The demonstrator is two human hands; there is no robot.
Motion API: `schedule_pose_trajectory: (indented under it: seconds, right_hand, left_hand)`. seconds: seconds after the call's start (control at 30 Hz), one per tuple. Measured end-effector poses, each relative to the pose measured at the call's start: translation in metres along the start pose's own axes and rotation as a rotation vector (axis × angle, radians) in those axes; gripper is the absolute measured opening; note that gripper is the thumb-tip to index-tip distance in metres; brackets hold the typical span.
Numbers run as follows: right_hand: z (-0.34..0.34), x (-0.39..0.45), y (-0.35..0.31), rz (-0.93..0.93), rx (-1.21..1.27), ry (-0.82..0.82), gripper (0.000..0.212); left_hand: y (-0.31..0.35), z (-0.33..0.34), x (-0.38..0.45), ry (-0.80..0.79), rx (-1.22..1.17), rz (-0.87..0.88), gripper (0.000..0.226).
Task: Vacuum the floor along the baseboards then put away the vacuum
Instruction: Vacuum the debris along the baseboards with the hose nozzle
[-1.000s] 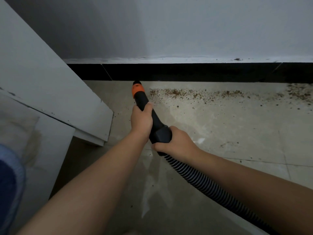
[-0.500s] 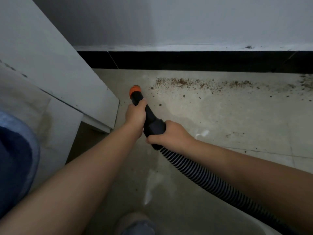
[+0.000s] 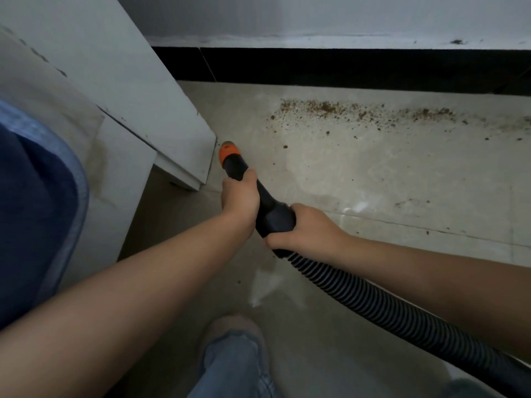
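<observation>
A black vacuum nozzle [image 3: 268,202] with an orange tip [image 3: 228,152] points at the floor beside the corner of a white cabinet. My left hand [image 3: 238,198] grips the nozzle just behind the tip. My right hand [image 3: 298,228] grips its thick rear end, where the ribbed black hose [image 3: 388,308] starts and runs off to the lower right. A band of brown crumbs [image 3: 344,109] lies on the beige tiles along the black baseboard [image 3: 344,67], to the right of and beyond the tip.
A white cabinet [image 3: 129,90] juts in from the left, its lower corner close to the orange tip. A blue cloth [image 3: 34,202] fills the left edge. My jeans leg and shoe [image 3: 232,357] stand at the bottom centre. Pale wall [image 3: 316,15] rises above the baseboard.
The nozzle has pulled back from the baseboard toward me and to the cabinet corner. The view has tilted down, bringing my leg into sight. Both hands keep their grip.
</observation>
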State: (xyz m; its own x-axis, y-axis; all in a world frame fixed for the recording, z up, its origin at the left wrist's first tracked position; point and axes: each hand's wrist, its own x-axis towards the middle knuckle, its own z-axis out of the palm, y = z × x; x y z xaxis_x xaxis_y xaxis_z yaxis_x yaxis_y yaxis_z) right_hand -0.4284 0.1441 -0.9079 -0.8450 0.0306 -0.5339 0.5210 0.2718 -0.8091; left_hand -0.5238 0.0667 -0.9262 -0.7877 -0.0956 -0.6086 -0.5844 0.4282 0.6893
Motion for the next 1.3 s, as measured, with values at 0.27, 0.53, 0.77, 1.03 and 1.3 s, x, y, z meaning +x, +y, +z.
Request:
schedule_pose_trajectory:
  seconds: [0.27, 0.53, 0.77, 1.03, 1.3]
  right_hand:
    - [-0.001, 0.034, -0.01, -0.018, -0.023, 0.033, 0.027]
    - [-0.009, -0.005, 0.013, 0.042, -0.06, -0.092, 0.023]
    - [-0.008, -0.019, 0.03, 0.057, -0.095, 0.02, 0.029]
    - [-0.024, 0.043, 0.006, 0.017, -0.023, 0.121, 0.028]
    - [-0.044, 0.066, -0.005, 0.059, 0.032, 0.204, 0.035]
  left_hand:
    - [0.023, -0.001, 0.018, 0.056, 0.044, 0.053, 0.045]
    - [-0.008, 0.011, -0.022, 0.098, -0.025, 0.006, 0.045]
    - [-0.014, 0.021, -0.033, -0.009, 0.037, 0.042, 0.044]
    - [0.032, 0.03, 0.028, -0.062, 0.006, 0.109, 0.045]
    - [0.065, 0.051, 0.051, -0.18, -0.011, 0.159, 0.042]
